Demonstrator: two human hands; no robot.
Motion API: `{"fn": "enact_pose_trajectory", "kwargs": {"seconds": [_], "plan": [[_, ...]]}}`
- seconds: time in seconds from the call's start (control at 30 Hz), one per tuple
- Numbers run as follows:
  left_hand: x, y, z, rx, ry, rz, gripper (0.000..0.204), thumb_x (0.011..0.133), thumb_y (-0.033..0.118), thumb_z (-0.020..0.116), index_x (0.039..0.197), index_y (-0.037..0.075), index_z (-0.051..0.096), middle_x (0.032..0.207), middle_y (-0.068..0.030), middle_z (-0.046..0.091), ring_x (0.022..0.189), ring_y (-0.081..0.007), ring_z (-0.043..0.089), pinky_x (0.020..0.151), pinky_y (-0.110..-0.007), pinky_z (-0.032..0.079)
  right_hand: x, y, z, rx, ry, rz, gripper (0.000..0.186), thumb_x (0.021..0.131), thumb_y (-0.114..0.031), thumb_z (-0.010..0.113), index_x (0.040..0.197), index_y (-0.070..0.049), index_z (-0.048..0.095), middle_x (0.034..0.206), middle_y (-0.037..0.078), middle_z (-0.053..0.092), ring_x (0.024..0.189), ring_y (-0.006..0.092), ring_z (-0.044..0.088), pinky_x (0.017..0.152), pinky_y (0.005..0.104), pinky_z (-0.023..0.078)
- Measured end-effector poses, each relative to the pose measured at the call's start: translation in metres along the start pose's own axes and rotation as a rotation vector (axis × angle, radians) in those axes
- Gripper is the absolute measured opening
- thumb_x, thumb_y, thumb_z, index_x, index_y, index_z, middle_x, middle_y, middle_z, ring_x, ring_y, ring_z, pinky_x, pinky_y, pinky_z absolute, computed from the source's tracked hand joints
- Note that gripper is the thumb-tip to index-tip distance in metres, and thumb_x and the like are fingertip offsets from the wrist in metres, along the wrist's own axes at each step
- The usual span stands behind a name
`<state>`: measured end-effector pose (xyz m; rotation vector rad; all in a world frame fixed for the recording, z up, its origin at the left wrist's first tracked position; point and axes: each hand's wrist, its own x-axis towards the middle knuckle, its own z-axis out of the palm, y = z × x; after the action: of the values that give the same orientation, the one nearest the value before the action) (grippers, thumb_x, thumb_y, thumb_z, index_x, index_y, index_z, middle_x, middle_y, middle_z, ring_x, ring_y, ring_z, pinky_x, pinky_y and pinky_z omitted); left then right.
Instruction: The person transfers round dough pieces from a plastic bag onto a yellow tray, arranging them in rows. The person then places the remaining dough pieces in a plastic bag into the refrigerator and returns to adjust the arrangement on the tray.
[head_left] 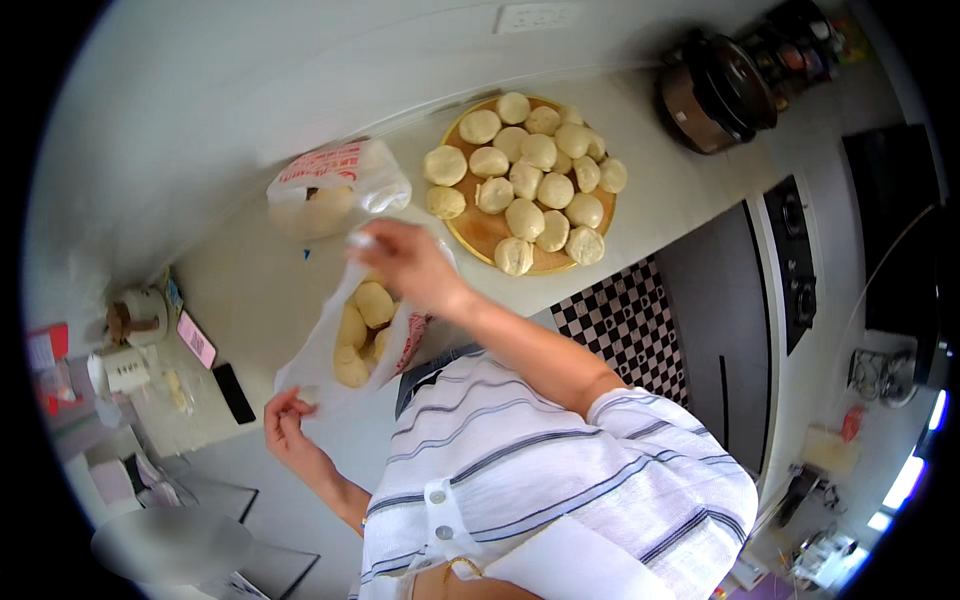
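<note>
An open white plastic bag (315, 360) lies at the counter's front, holding several pale dough rounds (374, 303). My left hand (294, 430) pinches the bag's lower left end. My right hand (405, 260) is closed over the bag's upper end, fingertips on the white plastic. Just above my right hand, a round wooden board (470, 230) with a yellow rim bears several pale, flattened dough rounds (540, 150). Another white bag with red print (340, 180) sits against the wall, left of the board.
A brown electric pot (705, 95) stands at the back right, with a black hob (790, 260) below it. At left on the counter (220, 280) are a phone with a pink screen (196, 338), a black phone (233, 393) and small items. A checkered mat (615, 320) shows beside my arm.
</note>
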<state>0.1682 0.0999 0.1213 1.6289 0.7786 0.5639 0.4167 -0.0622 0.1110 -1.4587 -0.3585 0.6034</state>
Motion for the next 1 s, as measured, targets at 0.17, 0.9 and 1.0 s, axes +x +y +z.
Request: {"fn": "enact_pose_trajectory", "kwargs": {"seconds": [0.17,0.9,1.0], "plan": [[0.005,0.05,0.0,-0.583,-0.242,0.134,0.02,0.092,0.01,0.047,0.109,0.003,0.054,0.102,-0.0132,0.06,0.093,-0.018,0.058,0.082,-0.031,0.048,-0.032,-0.074,0.063,0.068,-0.26,-0.548,0.019,0.088,-0.017,0.069,0.098,-0.004,0.062,0.077,0.006,0.06,0.066,0.0192,0.058,0.058,0.0318,0.044],[0.058,0.056,0.029,-0.559,-0.015,0.023,0.046,0.094,0.01,0.052,0.138,0.003,0.042,0.123,-0.0163,0.054,0.111,-0.0252,0.048,0.104,-0.041,0.033,0.049,0.102,-0.257,-1.287,0.586,0.269,0.053,0.09,-0.04,0.064,0.133,-0.012,0.05,0.128,0.016,0.049,0.1,0.0315,0.065,0.079,0.0449,0.056],[0.051,0.058,0.024,-0.494,0.035,-0.049,0.046,0.093,0.01,0.053,0.137,0.002,0.043,0.117,-0.0124,0.056,0.103,-0.0213,0.051,0.103,-0.039,0.036,0.066,0.087,-0.257,-1.26,0.481,0.445,0.058,0.089,-0.05,0.064,0.132,-0.013,0.05,0.132,0.018,0.043,0.096,0.0316,0.066,0.075,0.0445,0.057]]}}
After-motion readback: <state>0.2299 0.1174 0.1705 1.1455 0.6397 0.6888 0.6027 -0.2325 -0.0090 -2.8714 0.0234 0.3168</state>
